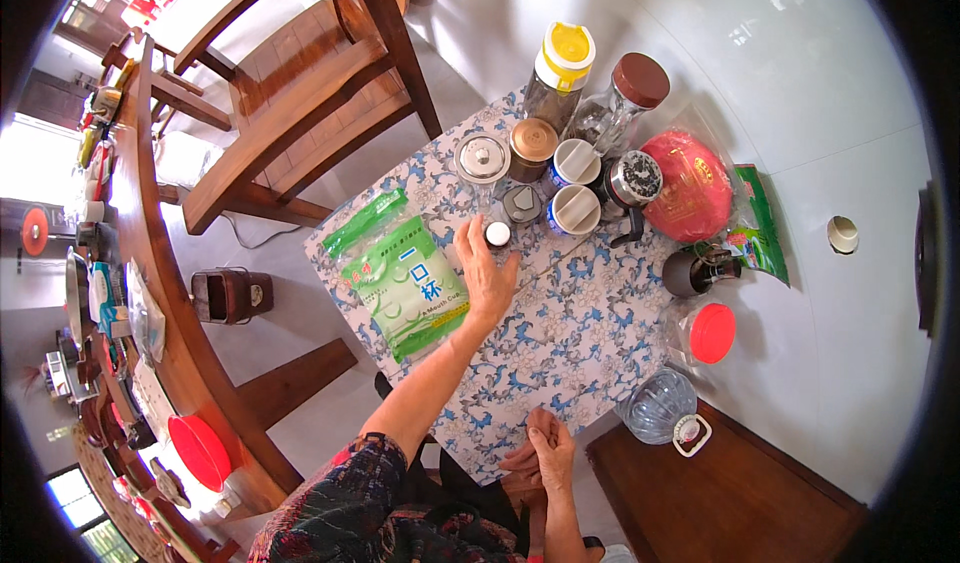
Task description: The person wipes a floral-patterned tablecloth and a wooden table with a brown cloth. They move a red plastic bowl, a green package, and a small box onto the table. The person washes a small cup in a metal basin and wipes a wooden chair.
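My left hand (486, 281) reaches over the table, its thumb and fingers spread on either side of a small bottle with a white cap (497, 233). Whether the fingertips touch the bottle is hard to see. Under and beside that wrist lies a green and clear plastic pack of cups (405, 285), which bears writing. Just beyond the small bottle stand a grey-lidded container (522, 204) and a glass jar with a metal lid (482, 159). At the table's near edge rests my right hand (551, 450), fingers partly curled and overlapping; no object shows in it.
A patterned cloth (570, 330) covers the table. Toward the wall stand a yellow-lidded bottle (566, 52), a brown-lidded jar (640, 82), white-lidded canisters (576, 209), a press pot (634, 179), a red round package (688, 188) and a red-lidded jar (711, 332). Left is a wooden chair (300, 127).
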Available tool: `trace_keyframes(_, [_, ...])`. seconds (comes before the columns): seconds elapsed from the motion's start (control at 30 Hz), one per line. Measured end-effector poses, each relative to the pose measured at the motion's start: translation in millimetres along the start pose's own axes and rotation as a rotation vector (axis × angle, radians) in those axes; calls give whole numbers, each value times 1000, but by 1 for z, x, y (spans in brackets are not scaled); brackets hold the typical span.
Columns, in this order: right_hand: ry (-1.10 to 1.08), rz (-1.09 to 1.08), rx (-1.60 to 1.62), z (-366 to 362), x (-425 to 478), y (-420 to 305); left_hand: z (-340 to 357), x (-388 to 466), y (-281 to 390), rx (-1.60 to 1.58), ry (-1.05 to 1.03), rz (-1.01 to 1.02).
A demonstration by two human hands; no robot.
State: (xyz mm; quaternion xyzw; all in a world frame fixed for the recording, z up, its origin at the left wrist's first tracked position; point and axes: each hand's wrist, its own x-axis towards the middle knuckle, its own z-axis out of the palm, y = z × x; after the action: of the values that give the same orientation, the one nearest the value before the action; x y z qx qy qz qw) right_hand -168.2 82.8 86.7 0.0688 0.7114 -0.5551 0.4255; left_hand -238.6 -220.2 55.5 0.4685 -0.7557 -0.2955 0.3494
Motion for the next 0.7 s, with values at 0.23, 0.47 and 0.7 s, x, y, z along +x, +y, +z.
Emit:
trace_keyframes(0.23, [6,-7,20,-4,2,17,7,-6,-3,-99,-228,-37])
trace_keyframes(0.47, [6,-19,2,-7,0,6,23,-11,16,-176,-206,-80])
trace_keyframes(0.7, [-57,-55,-180,9,-5,-1,-46,-31,11,-168,-254,-85])
